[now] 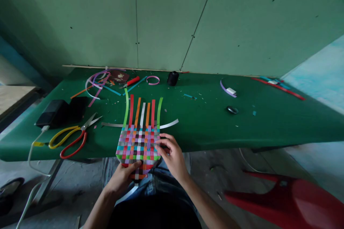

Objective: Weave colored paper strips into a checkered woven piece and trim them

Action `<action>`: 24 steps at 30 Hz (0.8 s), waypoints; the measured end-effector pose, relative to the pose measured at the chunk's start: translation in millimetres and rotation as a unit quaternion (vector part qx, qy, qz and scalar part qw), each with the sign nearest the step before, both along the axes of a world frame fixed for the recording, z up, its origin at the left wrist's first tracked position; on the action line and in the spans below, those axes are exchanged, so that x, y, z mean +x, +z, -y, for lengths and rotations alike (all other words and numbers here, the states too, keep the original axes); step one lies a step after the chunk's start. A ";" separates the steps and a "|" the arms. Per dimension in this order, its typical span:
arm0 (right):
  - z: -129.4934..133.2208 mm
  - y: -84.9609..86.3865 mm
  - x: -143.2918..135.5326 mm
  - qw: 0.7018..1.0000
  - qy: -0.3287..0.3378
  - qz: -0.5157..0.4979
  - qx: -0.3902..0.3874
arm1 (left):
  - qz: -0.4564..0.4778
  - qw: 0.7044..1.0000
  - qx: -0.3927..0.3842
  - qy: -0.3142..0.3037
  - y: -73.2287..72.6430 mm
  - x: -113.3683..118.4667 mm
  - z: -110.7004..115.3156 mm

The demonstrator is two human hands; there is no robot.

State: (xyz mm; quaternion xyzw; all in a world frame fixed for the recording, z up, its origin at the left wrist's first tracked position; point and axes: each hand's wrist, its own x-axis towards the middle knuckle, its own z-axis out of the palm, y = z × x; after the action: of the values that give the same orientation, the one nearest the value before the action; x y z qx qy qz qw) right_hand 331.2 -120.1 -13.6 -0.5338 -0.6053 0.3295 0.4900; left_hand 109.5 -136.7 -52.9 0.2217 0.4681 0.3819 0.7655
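A bag-like piece woven from colored flat strips (138, 143) rests against the near edge of the green table, over my lap. Loose ends in green, red, orange and white stand up from its top, and a grey-white strip (169, 124) sticks out sideways. My left hand (125, 175) grips the lower part, thumb on the front and the other fingers hidden behind. At the right edge, my right hand (172, 154) has its thumb and index finger close together on the weave, the other fingers loosely curved. Whether a single strip is pinched there is too small to tell.
Scissors with yellow and red handles (83, 130) lie left, beside a black device (52, 113) with a white cable. Behind are loose strips (100, 78), a red-handled cutter (130, 81) and a black thread spool (172, 78). A red chair (301, 200) stands at lower right.
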 end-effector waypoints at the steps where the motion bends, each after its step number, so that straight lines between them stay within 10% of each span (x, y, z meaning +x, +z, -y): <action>1: -1.3 2.5 0.5 1.000 0.007 -0.026 -0.007 | -0.002 1.000 0.001 -0.008 2.0 -2.6 -2.0; 24: -22.4 -2.6 -6.2 0.997 -0.044 -0.024 0.058 | -0.090 0.993 0.074 -0.005 11.5 -5.3 -14.3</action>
State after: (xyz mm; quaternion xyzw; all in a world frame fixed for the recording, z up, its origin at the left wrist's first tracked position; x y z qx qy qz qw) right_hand 325.0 -97.7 -16.2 -0.5228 -0.5874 0.2848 0.5482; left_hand 104.2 -122.4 -41.4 0.3139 0.5043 0.3901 0.7036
